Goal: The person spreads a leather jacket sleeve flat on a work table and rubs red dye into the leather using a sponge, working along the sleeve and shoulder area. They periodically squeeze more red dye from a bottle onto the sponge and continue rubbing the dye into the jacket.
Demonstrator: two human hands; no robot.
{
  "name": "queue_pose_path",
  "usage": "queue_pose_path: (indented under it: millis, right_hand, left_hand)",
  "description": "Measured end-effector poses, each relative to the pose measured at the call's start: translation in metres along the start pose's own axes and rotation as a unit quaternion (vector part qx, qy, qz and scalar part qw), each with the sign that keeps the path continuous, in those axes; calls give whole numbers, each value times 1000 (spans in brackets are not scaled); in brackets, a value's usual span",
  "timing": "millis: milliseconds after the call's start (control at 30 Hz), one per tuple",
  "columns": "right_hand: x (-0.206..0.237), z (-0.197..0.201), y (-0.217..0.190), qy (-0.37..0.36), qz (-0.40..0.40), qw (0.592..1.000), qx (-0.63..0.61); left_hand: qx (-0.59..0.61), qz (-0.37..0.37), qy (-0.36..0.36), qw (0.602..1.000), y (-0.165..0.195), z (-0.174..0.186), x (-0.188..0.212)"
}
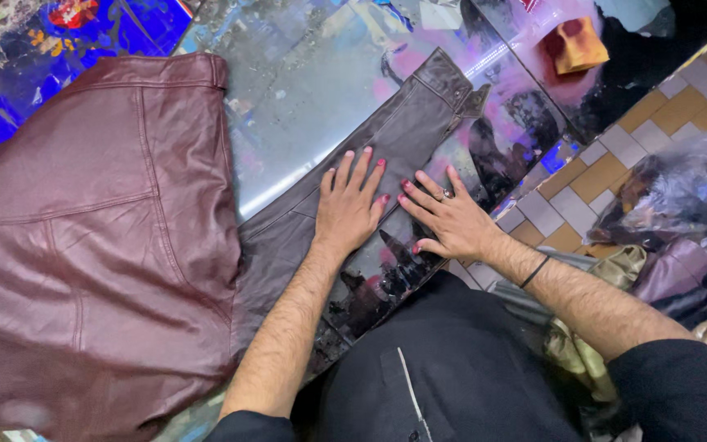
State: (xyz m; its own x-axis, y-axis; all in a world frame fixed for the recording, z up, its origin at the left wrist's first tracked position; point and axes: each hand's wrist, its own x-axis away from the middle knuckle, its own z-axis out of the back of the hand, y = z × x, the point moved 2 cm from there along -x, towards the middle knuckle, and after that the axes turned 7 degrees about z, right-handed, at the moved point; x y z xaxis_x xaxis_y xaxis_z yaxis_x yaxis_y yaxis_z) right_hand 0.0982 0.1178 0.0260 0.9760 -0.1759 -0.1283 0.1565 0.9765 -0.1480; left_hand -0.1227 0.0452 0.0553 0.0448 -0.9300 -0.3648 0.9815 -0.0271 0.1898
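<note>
I see the left hand [348,205] and right hand [443,219] pressed open-palmed, gripping nothing, on the dark leather sleeve [403,139] stretched across the table [304,82]; smoothing looks underway, jacket body [92,245] untouched.

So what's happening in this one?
A person leans over a paint-stained worktable with a dark maroon leather jacket spread flat on it. Both hands lie palm down, fingers spread, on the jacket's sleeve, which stretches out toward the far edge. The left hand and right hand sit side by side mid-sleeve. A stained orange sponge rests farther back.
</note>
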Motion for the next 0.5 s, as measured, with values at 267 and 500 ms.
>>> queue_pose_path:
  millis: [267,500]
  right_hand:
    - [-2,-6,4,-14,-3,1000,14]
    - [11,3,11,136,7,985,-103]
  left_hand:
    - [38,-4,-72,997,23,-39,-48]
    - [43,-13,-77,996,29,-43,-58]
